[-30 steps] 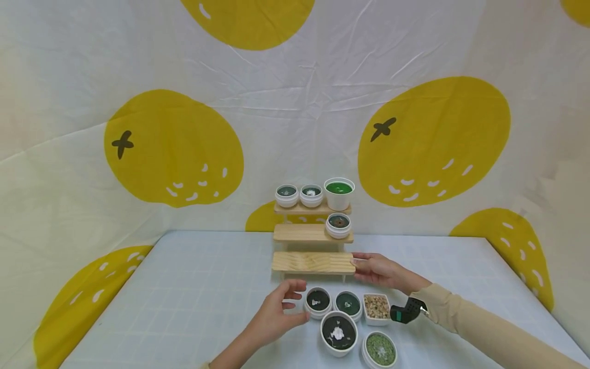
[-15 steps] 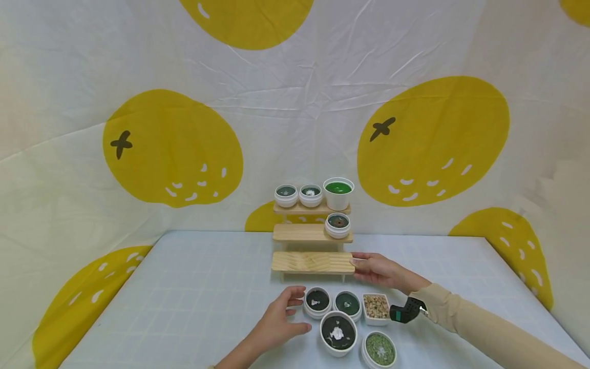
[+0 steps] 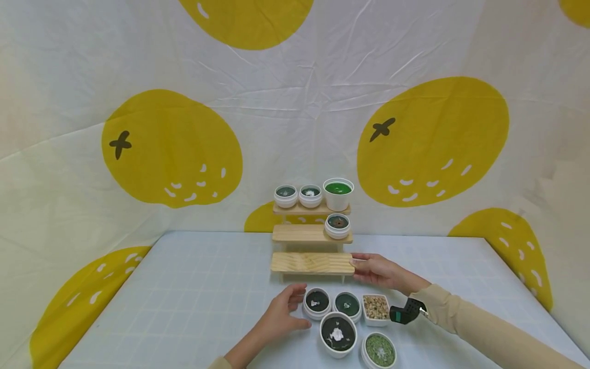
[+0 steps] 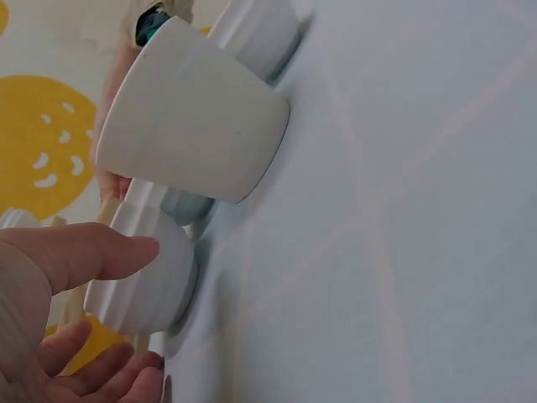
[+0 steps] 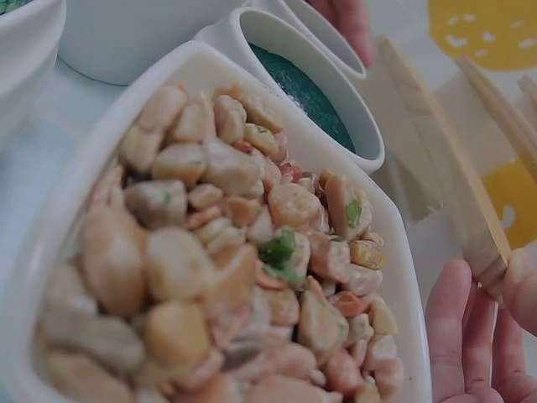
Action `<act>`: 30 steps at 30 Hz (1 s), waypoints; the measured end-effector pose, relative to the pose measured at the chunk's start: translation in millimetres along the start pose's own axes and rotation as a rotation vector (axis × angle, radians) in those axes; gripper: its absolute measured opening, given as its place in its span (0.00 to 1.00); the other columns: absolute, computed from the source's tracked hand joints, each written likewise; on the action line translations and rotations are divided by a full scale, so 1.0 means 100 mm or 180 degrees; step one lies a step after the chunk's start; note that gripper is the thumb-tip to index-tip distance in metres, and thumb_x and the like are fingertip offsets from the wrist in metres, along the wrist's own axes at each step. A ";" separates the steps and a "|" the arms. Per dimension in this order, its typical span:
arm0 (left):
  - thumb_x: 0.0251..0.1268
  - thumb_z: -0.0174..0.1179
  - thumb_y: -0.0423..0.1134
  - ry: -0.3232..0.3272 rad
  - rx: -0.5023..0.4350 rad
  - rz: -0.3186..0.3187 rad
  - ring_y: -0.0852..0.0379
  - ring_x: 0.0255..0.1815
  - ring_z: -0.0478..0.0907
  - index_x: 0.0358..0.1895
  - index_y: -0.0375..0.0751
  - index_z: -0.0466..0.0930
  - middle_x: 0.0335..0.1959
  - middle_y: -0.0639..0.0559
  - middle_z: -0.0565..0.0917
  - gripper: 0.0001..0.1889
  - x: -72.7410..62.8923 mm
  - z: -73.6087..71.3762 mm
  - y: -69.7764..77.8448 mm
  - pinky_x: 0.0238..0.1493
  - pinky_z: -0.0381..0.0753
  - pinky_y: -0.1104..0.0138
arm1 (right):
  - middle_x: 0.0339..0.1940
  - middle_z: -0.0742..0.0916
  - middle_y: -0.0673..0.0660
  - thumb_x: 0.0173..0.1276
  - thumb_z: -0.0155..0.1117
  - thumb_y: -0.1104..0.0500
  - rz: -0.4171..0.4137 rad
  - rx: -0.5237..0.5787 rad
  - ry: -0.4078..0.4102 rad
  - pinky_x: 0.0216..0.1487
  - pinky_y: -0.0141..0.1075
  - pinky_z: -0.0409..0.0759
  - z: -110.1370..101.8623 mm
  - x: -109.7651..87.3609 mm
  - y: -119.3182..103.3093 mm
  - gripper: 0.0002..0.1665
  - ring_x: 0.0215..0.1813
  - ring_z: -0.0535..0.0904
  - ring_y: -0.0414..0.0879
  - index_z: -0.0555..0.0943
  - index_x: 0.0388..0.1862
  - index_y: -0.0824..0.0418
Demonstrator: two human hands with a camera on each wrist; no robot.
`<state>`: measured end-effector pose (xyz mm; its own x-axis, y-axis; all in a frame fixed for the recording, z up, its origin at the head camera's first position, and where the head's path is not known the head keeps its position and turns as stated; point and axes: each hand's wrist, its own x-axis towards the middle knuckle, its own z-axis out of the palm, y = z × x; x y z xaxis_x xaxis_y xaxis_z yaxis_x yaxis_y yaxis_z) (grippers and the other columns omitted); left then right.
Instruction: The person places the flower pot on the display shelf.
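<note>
My right hand [image 3: 378,270] pinches the right end of the lowest wooden step of a three-step display stand [image 3: 313,262], thumb on top and fingers beneath. My left hand [image 3: 283,313] is beside a small round white pot [image 3: 317,301] with dark filling, its thumb and fingers spread apart on the near-left side. In the left wrist view, the thumb [image 4: 126,256] overlaps that pot's ribbed wall [image 4: 147,290] and the other fingers lie past it. Touching the pot group are a green-filled pot [image 3: 348,304] and a taller dark-filled pot [image 3: 338,333].
A square white pot of pebbles [image 3: 376,307] and a round pot with mossy green filling [image 3: 379,349] stand at the right. Several white pots, one a taller bright-green one [image 3: 338,193], line the top step; another pot [image 3: 338,225] sits on the middle step. A patterned cloth [image 3: 295,128] hangs behind.
My left hand shifts slightly, its fingertips now closer around the dark-filled pot's left side. The right hand keeps its hold on the stand, and the pots stay in place.
</note>
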<state>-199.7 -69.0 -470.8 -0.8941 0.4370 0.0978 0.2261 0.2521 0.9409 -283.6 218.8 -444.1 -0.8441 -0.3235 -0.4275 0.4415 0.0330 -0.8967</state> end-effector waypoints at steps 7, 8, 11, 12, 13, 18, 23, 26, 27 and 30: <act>0.40 0.72 0.25 -0.0061 -0.0035 0.0082 0.36 0.60 0.73 0.62 0.25 0.66 0.59 0.30 0.74 0.40 0.08 0.00 -0.03 0.62 0.73 0.52 | 0.40 0.83 0.53 0.74 0.52 0.60 0.0016 0.0007 0.0001 0.42 0.29 0.83 0.01 -0.02 -0.01 0.37 0.39 0.81 0.40 0.50 0.75 0.70; 0.39 0.72 0.24 -0.0067 -0.0048 0.0093 0.36 0.60 0.73 0.62 0.25 0.66 0.59 0.30 0.74 0.40 0.10 0.00 -0.04 0.62 0.73 0.52 | 0.41 0.83 0.53 0.74 0.52 0.60 0.0016 0.0010 -0.0006 0.42 0.29 0.83 0.01 -0.02 -0.02 0.37 0.40 0.81 0.40 0.50 0.75 0.70; 0.38 0.72 0.23 -0.0093 -0.0127 0.0121 0.36 0.61 0.72 0.62 0.24 0.66 0.59 0.29 0.74 0.40 0.14 0.00 -0.07 0.63 0.73 0.54 | 0.41 0.83 0.53 0.74 0.53 0.60 0.0027 0.0043 -0.0021 0.42 0.29 0.84 0.00 -0.01 -0.02 0.37 0.40 0.81 0.40 0.50 0.75 0.69; 0.38 0.72 0.22 -0.0101 -0.0150 0.0131 0.36 0.61 0.72 0.62 0.23 0.66 0.59 0.29 0.74 0.40 0.15 0.00 -0.07 0.63 0.73 0.55 | 0.41 0.83 0.53 0.74 0.53 0.60 0.0028 0.0046 -0.0028 0.42 0.29 0.83 -0.01 -0.01 -0.02 0.38 0.40 0.81 0.40 0.50 0.75 0.69; 0.37 0.72 0.22 -0.0110 -0.0174 0.0139 0.36 0.61 0.72 0.62 0.23 0.66 0.59 0.29 0.74 0.41 0.15 0.00 -0.08 0.63 0.73 0.56 | 0.41 0.83 0.53 0.74 0.52 0.60 0.0027 0.0051 -0.0030 0.42 0.29 0.84 -0.01 -0.01 -0.01 0.37 0.40 0.81 0.40 0.50 0.75 0.69; 0.37 0.72 0.21 -0.0144 -0.0223 0.0159 0.37 0.59 0.74 0.63 0.23 0.65 0.58 0.30 0.74 0.41 0.18 0.01 -0.10 0.61 0.75 0.60 | 0.40 0.83 0.53 0.74 0.52 0.61 0.0014 0.0041 -0.0042 0.42 0.29 0.84 -0.01 -0.01 0.00 0.37 0.40 0.81 0.40 0.50 0.75 0.69; 0.38 0.72 0.21 -0.0159 -0.0272 0.0163 0.38 0.58 0.75 0.63 0.23 0.63 0.57 0.31 0.74 0.42 0.20 0.02 -0.13 0.61 0.76 0.62 | 0.40 0.83 0.53 0.74 0.52 0.61 0.0009 0.0030 -0.0051 0.42 0.29 0.83 -0.01 -0.01 -0.01 0.37 0.39 0.81 0.40 0.50 0.75 0.69; 0.38 0.72 0.21 -0.0169 -0.0306 0.0172 0.37 0.59 0.74 0.64 0.22 0.63 0.57 0.31 0.74 0.42 0.20 0.03 -0.15 0.62 0.76 0.62 | 0.40 0.83 0.53 0.74 0.51 0.61 0.0007 0.0014 -0.0040 0.42 0.28 0.83 0.00 -0.01 -0.01 0.37 0.39 0.81 0.39 0.50 0.75 0.70; 0.38 0.72 0.21 -0.0175 -0.0311 0.0181 0.37 0.59 0.74 0.64 0.22 0.63 0.57 0.31 0.74 0.42 0.21 0.03 -0.15 0.62 0.75 0.63 | 0.40 0.83 0.53 0.74 0.51 0.61 0.0006 0.0007 -0.0034 0.42 0.28 0.83 0.00 -0.01 -0.02 0.37 0.39 0.81 0.39 0.50 0.75 0.70; 0.38 0.71 0.21 -0.0210 -0.0330 0.0232 0.37 0.59 0.74 0.63 0.21 0.63 0.57 0.30 0.74 0.42 0.21 0.04 -0.14 0.62 0.76 0.63 | 0.39 0.83 0.53 0.74 0.51 0.61 0.0009 -0.0003 -0.0009 0.42 0.28 0.83 0.01 -0.01 -0.02 0.36 0.39 0.81 0.39 0.50 0.75 0.70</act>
<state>-219.8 -59.6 -483.8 -0.8487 0.5075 0.1488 0.2454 0.1285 0.9609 -283.0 218.6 -442.0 -0.8420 -0.3260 -0.4298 0.4436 0.0350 -0.8955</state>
